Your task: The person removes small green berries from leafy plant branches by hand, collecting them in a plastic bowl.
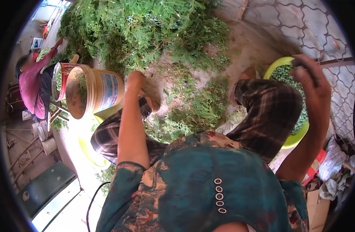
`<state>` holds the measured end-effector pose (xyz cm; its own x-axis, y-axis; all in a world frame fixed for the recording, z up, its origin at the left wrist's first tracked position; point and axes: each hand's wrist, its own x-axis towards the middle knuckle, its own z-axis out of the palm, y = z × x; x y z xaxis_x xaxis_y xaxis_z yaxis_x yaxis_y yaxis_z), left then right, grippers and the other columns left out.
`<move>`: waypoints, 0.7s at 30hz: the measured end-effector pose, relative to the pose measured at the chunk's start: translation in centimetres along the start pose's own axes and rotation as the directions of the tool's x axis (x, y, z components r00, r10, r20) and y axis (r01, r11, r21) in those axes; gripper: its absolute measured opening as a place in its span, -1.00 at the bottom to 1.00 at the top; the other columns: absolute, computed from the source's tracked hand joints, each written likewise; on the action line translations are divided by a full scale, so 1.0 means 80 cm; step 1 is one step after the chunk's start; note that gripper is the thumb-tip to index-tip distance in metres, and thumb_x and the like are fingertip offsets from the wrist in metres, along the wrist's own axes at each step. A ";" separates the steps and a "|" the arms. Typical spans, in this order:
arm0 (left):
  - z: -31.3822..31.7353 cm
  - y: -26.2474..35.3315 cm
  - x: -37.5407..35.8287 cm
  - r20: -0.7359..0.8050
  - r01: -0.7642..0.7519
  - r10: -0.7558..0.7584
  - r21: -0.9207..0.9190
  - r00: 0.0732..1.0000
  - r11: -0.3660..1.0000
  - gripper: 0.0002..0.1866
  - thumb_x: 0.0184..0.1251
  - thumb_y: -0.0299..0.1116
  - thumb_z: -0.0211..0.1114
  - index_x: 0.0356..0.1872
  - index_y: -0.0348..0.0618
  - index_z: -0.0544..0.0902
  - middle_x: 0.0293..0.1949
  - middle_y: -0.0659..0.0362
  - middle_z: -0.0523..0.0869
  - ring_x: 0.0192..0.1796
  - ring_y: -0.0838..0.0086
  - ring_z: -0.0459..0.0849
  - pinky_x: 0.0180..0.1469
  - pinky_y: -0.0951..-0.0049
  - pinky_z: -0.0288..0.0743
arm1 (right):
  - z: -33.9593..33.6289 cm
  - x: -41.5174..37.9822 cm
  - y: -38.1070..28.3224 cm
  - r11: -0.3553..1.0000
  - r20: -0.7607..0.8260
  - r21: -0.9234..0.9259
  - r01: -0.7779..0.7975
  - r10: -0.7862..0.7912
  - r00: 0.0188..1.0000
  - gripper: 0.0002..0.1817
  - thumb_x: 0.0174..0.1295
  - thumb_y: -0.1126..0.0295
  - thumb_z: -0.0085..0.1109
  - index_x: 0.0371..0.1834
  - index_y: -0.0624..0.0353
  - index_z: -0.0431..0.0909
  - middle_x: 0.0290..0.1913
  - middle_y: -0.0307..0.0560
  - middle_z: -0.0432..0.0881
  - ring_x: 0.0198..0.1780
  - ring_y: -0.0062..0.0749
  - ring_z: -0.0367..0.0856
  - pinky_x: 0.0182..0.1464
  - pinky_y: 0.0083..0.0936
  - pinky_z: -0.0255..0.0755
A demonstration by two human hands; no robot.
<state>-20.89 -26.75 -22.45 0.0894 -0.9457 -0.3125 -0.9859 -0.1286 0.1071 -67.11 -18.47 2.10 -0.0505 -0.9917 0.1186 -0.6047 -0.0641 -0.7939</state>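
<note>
My left hand is low beside the right side of a tilted tan bucket, near the cut green branches; its fingers are mostly hidden from view. My right hand is raised over the rim of a yellow-green basin, fingers bent and blurred. Small green pieces fill that basin. Whether anything is between the right fingers cannot be made out. A large heap of green branches lies in front, with loose sprigs between my feet.
At the left a co-worker in a maroon top reaches toward the heap beside a red bucket. Another yellow basin stands by my left knee. Patterned wall and plastic bags are at the right.
</note>
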 end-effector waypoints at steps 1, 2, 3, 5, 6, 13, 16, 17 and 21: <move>0.062 -0.023 0.022 0.034 -0.030 0.027 0.086 0.999 0.996 -0.83 0.02 -0.46 0.13 -0.48 -0.31 0.67 -0.30 -0.16 0.67 -0.18 0.04 0.66 -0.07 0.22 0.52 | 0.020 0.006 -0.022 0.979 0.170 -0.104 0.174 -0.155 0.973 -0.71 0.16 0.41 0.14 -0.04 0.21 0.53 -0.16 -0.02 0.60 -0.14 -0.33 0.57 -0.04 -0.56 0.39; 0.107 -0.040 0.034 0.141 -0.150 0.123 0.203 0.982 0.968 -0.81 0.05 -0.42 0.12 -0.41 -0.30 0.66 -0.31 -0.17 0.66 -0.18 0.01 0.65 -0.09 0.18 0.51 | 0.044 0.009 -0.030 0.931 0.344 -0.130 0.342 -0.281 0.896 -0.68 0.10 0.44 0.12 -0.04 0.21 0.51 -0.11 0.00 0.57 -0.10 -0.27 0.55 -0.04 -0.48 0.40; 0.137 -0.052 0.044 0.256 -0.278 0.204 0.300 0.945 0.912 -0.78 0.07 -0.38 0.10 -0.34 -0.28 0.64 -0.32 -0.18 0.64 -0.18 -0.02 0.64 -0.10 0.13 0.50 | 0.069 0.013 -0.036 0.855 0.509 -0.123 0.504 -0.382 0.772 -0.65 0.04 0.47 0.10 -0.04 0.22 0.48 -0.07 0.01 0.55 -0.06 -0.20 0.54 -0.04 -0.40 0.41; 0.172 -0.061 0.046 0.228 -0.056 0.028 0.120 0.973 0.991 -0.74 0.08 -0.37 0.08 -0.23 -0.26 0.59 -0.24 -0.20 0.62 -0.12 -0.03 0.61 -0.05 0.13 0.48 | 0.104 0.032 -0.070 0.851 0.792 -0.044 0.524 -0.290 0.537 -0.63 -0.04 0.45 0.12 -0.09 0.19 0.47 -0.20 0.03 0.53 -0.18 -0.11 0.51 -0.11 -0.35 0.39; 0.185 -0.063 0.045 0.222 0.169 -0.152 -0.060 0.963 0.984 -0.68 0.10 -0.35 0.07 -0.11 -0.24 0.54 -0.15 -0.22 0.59 -0.05 -0.05 0.58 0.00 0.13 0.46 | 0.126 0.036 -0.068 0.852 0.800 -0.038 0.522 -0.287 0.527 -0.63 -0.04 0.45 0.12 -0.09 0.19 0.47 -0.20 0.03 0.53 -0.18 -0.11 0.51 -0.11 -0.35 0.39; 0.233 -0.091 0.086 -0.022 0.367 -0.367 -0.005 0.930 0.930 -0.57 0.12 -0.38 0.08 0.10 -0.06 0.42 0.00 -0.15 0.53 0.07 -0.02 0.51 0.09 0.13 0.43 | 0.183 0.033 -0.029 0.812 0.922 -0.182 0.554 -0.055 0.383 -0.67 -0.01 0.36 0.08 -0.15 0.22 0.43 -0.31 -0.04 0.44 -0.36 -0.27 0.45 -0.27 -0.38 0.32; 0.236 -0.093 0.088 -0.092 0.346 -0.344 0.006 0.934 0.938 -0.75 0.20 -0.37 0.06 -0.11 -0.05 0.57 -0.15 -0.05 0.60 -0.05 0.06 0.58 -0.02 0.15 0.48 | 0.179 0.034 -0.024 0.814 0.903 -0.182 0.552 -0.084 0.421 -0.72 -0.03 0.38 0.05 -0.22 0.24 0.45 -0.37 -0.05 0.44 -0.35 -0.30 0.47 -0.28 -0.39 0.32; 0.240 -0.095 0.086 -0.135 0.312 -0.306 0.031 0.943 0.950 -0.81 0.18 -0.39 0.06 -0.24 -0.10 0.61 -0.23 -0.08 0.62 -0.08 0.04 0.58 -0.07 0.14 0.48 | 0.179 0.034 -0.024 0.822 0.854 -0.115 0.557 -0.205 0.479 -0.78 -0.05 0.41 0.04 -0.31 0.25 0.46 -0.45 -0.08 0.44 -0.35 -0.31 0.47 -0.30 -0.39 0.33; 0.238 -0.088 0.084 -0.171 0.347 -0.346 -0.025 0.922 0.938 -0.84 0.10 -0.45 0.07 -0.34 -0.18 0.60 -0.32 -0.11 0.65 -0.22 -0.01 0.63 -0.15 0.09 0.49 | 0.157 0.063 -0.046 0.774 0.932 -0.112 0.623 -0.136 0.336 -0.55 -0.08 0.30 0.06 -0.07 0.25 0.43 -0.18 0.08 0.51 -0.19 -0.23 0.53 -0.09 -0.35 0.42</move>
<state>-16.01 -26.50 -43.28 0.4479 -0.8790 -0.1634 -0.8897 -0.4562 0.0156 -55.15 -24.66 -1.89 0.8060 -0.4284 -0.4085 -0.5884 -0.6554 -0.4736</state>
